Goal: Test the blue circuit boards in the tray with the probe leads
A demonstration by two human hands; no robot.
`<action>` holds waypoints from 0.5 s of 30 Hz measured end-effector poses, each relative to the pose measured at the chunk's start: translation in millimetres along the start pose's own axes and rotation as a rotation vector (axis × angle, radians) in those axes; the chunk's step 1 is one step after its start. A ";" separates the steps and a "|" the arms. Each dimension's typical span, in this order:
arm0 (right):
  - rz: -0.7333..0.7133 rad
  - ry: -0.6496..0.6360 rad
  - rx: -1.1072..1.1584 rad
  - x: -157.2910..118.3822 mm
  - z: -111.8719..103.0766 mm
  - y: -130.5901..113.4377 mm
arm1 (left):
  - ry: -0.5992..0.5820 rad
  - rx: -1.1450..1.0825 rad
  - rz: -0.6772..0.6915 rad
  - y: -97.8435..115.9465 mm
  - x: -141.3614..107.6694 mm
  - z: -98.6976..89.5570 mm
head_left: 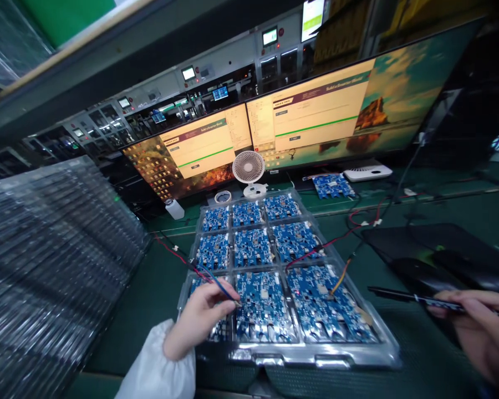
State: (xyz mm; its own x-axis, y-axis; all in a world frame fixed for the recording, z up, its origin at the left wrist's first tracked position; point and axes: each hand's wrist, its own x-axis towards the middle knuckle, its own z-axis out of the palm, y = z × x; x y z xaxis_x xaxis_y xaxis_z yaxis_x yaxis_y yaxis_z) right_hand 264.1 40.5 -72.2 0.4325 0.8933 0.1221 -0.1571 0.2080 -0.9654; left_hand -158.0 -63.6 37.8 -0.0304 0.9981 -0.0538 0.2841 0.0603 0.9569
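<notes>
Pinching a thin blue cable (219, 284) near its tip for steadier aim, my left hand (202, 315) is reaching over circuit boards (264, 310) in the tray (378, 353). Right of the tray, my right hand (484, 327) is closing around a black pen (395, 293).

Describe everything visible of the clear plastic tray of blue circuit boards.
The clear plastic tray looks thin, moulded and glossy, its ridges forming three rows of three pockets, each holding a blue circuit board. It lies flat on the dark green bench, before a small white fan. Coloured wires cross its sides. The left hand, pinching a thin blue wire, partly hides the near-left board; contact is unclear.
</notes>
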 end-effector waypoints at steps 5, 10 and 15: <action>-0.051 -0.026 0.001 -3.7 2.1 -5.2 | 0.123 0.109 -0.104 -23.4 5.3 35.3; -0.062 -0.010 0.047 -3.6 1.9 -7.4 | 0.266 0.292 -0.007 -25.7 10.8 49.0; -0.062 -0.037 0.059 -2.0 0.1 -5.9 | 0.303 0.509 0.073 -22.0 -11.9 4.3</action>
State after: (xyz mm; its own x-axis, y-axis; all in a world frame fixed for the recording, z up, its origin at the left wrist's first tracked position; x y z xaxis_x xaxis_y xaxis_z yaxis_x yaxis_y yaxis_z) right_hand 264.1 37.5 -66.7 0.4096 0.8921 0.1906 -0.1835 0.2852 -0.9407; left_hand -159.9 -76.7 16.2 -0.2440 0.9561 0.1625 0.7170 0.0650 0.6940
